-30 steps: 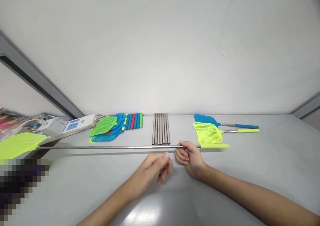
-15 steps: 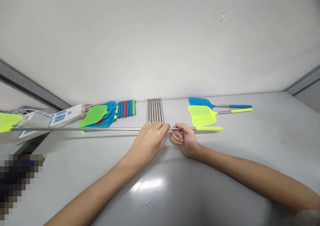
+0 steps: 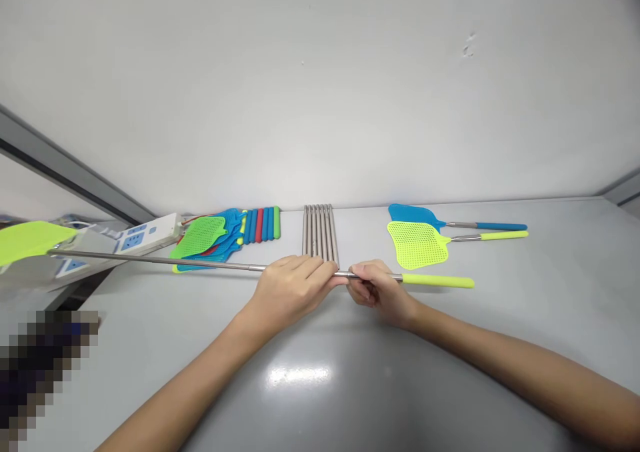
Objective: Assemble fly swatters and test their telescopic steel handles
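Metal rod (image 3: pixel 200 261) held over the table (image 3: pixel 560 292) near the tubes (image 3: pixel 320 232).
It is clasped by the left hand (image 3: pixel 295 291) and, nearer the yellow handle (image 3: pixel 439 281), by the curled right hand (image 3: pixel 381 293); the head (image 3: pixel 33 240) is seen at left. Both grips are best aligned, lest the rod be bent. No writing or brand can be read.
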A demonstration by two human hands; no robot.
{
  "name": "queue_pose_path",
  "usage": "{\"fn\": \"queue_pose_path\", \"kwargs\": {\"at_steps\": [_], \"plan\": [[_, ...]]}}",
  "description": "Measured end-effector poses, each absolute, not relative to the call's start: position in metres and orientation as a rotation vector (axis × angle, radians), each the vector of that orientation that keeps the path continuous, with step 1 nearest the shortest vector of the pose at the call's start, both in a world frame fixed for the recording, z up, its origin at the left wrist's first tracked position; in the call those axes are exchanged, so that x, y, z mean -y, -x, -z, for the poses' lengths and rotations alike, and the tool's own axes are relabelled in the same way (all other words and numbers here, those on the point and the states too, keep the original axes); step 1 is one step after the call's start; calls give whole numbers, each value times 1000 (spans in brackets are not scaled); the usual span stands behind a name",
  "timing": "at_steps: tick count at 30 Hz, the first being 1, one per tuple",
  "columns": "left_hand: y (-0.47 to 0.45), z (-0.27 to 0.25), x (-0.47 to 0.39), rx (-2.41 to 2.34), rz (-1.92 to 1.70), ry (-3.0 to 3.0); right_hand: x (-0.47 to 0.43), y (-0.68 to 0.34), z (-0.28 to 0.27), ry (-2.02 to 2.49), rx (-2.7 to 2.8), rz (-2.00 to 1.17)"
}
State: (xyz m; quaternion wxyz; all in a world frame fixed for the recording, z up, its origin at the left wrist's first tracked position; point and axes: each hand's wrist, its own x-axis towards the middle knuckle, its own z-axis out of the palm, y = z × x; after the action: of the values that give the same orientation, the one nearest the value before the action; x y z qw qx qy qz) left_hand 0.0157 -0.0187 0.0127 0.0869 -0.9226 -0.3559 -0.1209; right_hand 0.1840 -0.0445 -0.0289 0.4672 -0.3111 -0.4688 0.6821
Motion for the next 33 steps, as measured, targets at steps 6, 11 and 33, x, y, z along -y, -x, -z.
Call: {"fn": "queue_pose_path", "kwargs": {"at_steps": [6,11,33], "plan": [[-13,-31,18,1019,512,2651,45,-194,-5,779,1372,-1637],[-14,-44,23,997,565,2693,50,-205,-30,843,1782,-1338],[0,-51,19,626,646,2507,54,-210,-46,799,1963,-1154]]}}
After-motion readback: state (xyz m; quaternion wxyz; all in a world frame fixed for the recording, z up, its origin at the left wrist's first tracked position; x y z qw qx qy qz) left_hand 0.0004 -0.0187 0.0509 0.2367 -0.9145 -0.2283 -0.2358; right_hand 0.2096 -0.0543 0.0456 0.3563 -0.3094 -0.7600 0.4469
